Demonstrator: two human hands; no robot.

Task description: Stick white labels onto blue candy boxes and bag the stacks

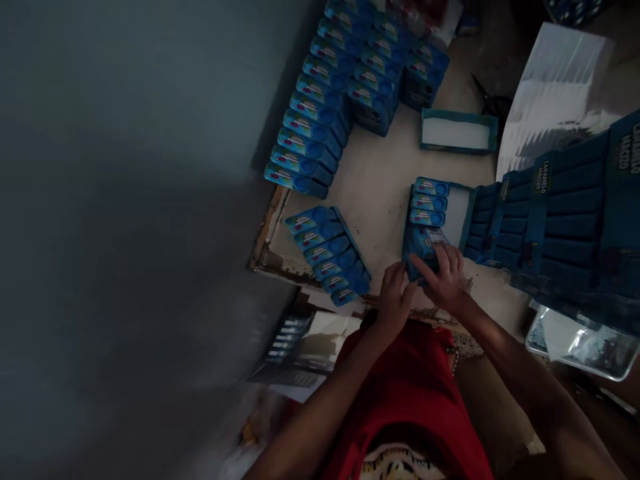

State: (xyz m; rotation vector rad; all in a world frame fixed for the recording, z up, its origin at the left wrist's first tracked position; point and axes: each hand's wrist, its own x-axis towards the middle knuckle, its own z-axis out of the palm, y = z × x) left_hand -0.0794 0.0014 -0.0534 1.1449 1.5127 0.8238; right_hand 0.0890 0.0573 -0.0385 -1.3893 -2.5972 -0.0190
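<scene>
A half-filled blue tray [453, 200] was seen on the pale table [380, 180], with three small blue packets [429, 202] already laid in a row at its far end. A fourth blue packet [425, 243] was being pressed in below them. The right hand [445, 277] was laid over this packet's near end, fingers spread and curled down onto it, so that it was held from above. The left hand [393, 300] was set just beside, its fingertips pinched at the packet's lower left corner; how tightly could not be told. Both forearms were reached forward from a red shirt [415, 400].

To the left, a second row of about six packets [327, 253] was laid slanting. Farther off, a long row of about ten packets [313, 127] was lined along the table's edge, with more stacked beside. One empty tray [457, 131] was placed beyond, and a tall stack of folded blue cartons [560, 207] was stood at the right.
</scene>
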